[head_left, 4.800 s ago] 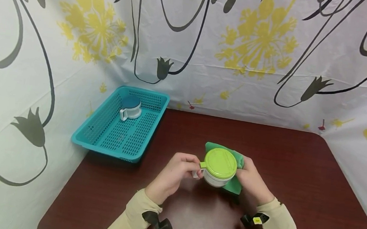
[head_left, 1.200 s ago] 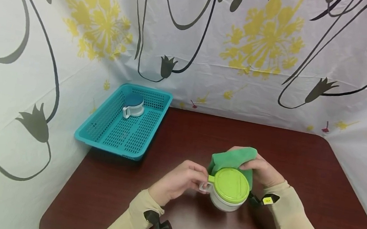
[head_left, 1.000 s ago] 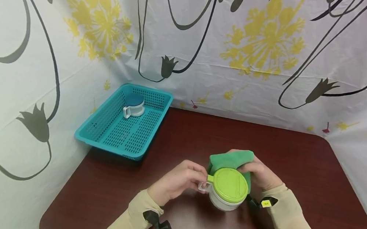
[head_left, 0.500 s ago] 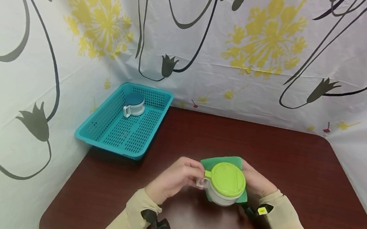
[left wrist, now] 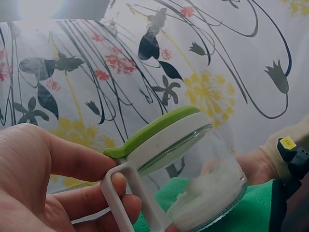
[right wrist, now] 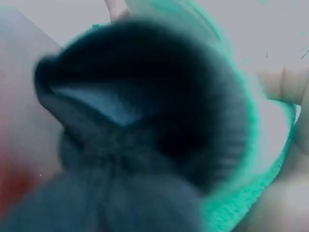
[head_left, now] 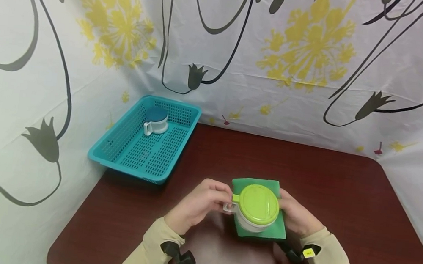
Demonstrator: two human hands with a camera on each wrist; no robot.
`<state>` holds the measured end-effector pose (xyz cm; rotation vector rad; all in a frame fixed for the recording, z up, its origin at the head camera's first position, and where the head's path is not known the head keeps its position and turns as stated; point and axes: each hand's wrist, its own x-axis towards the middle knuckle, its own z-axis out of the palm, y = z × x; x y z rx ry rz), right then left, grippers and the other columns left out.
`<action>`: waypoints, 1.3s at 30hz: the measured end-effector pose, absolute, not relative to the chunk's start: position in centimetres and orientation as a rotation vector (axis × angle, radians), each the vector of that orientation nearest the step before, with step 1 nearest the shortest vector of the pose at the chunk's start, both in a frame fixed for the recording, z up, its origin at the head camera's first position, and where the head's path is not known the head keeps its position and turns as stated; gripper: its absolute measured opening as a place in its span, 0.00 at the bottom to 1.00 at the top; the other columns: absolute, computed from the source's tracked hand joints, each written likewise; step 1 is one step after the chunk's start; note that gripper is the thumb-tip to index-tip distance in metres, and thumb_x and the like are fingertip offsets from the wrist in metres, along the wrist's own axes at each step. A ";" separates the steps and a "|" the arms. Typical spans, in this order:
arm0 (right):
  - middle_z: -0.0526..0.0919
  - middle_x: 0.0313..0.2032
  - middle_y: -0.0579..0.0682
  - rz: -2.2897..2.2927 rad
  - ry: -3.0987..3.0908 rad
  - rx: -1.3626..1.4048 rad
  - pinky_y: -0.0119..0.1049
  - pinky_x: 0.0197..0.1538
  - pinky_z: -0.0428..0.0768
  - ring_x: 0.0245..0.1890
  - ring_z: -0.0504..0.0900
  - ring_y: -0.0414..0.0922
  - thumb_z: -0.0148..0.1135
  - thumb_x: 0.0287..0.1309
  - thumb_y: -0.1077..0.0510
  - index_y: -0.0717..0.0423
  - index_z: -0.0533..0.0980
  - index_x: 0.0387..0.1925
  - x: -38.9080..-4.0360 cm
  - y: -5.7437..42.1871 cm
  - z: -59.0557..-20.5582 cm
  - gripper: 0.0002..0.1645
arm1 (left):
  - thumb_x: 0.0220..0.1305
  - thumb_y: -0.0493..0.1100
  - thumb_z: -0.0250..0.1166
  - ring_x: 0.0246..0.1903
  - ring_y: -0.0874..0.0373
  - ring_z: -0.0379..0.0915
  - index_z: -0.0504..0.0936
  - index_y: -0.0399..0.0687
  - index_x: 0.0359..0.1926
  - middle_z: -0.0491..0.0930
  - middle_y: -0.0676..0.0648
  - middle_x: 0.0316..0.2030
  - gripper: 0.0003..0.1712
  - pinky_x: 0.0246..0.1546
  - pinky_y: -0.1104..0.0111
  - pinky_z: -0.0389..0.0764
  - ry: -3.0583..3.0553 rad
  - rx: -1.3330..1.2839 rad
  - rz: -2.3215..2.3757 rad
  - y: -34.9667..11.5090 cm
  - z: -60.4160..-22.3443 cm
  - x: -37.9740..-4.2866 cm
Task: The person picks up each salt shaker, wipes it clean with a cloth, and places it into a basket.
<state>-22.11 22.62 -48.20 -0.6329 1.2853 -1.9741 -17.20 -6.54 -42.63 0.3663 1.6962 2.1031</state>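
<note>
A glass seasoning jar (head_left: 259,204) with a lime-green lid is held tilted above the table. My left hand (head_left: 205,201) pinches its white handle between thumb and fingers. White grains show through the glass jar (left wrist: 207,188) in the left wrist view. Behind and below the jar spreads a green cloth (head_left: 278,233), which my right hand (head_left: 297,214) holds against the glass from the right. Most of the right fingers are hidden behind the cloth and jar. A dark blurred shape covers much of the right wrist view, with the cloth (right wrist: 231,212) at its edge.
At the back left of the dark red table (head_left: 329,177) stands a turquoise basket (head_left: 124,164). A second jar (head_left: 156,121), blue-lidded with a white handle, sits inside it. A patterned curtain (head_left: 229,104) hangs behind and along the sides.
The cloth has come down from over the jar's far side to lie flatter behind and below it. The right hand has lowered with it, and the jar has shifted slightly left.
</note>
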 end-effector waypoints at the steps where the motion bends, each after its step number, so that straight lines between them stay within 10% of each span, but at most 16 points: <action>1: 0.82 0.45 0.51 -2.005 1.248 -0.605 0.41 0.47 0.82 0.45 0.82 0.46 0.40 0.67 0.74 0.58 0.74 0.53 -21.9 22.8 -48.1 0.22 | 0.59 0.36 0.63 0.31 0.50 0.76 0.79 0.25 0.32 0.78 0.44 0.25 0.12 0.40 0.57 0.84 1.703 0.361 2.108 -6.6 -42.6 -17.2; 16: 0.56 0.76 0.50 -2.371 0.560 -0.375 0.49 0.75 0.49 0.76 0.53 0.48 0.24 0.81 0.51 0.49 0.48 0.79 -20.0 22.7 -46.8 0.30 | 0.60 0.35 0.62 0.30 0.47 0.77 0.80 0.24 0.33 0.80 0.43 0.26 0.12 0.42 0.54 0.84 1.739 0.304 2.249 -7.1 -42.6 -17.4; 39: 0.69 0.68 0.56 -2.264 0.502 -0.282 0.46 0.71 0.62 0.69 0.66 0.51 0.23 0.66 0.69 0.57 0.54 0.69 -16.5 19.3 -48.9 0.31 | 0.60 0.32 0.62 0.35 0.46 0.78 0.80 0.25 0.32 0.78 0.41 0.28 0.08 0.43 0.56 0.83 1.747 0.205 2.318 -7.5 -42.1 -17.6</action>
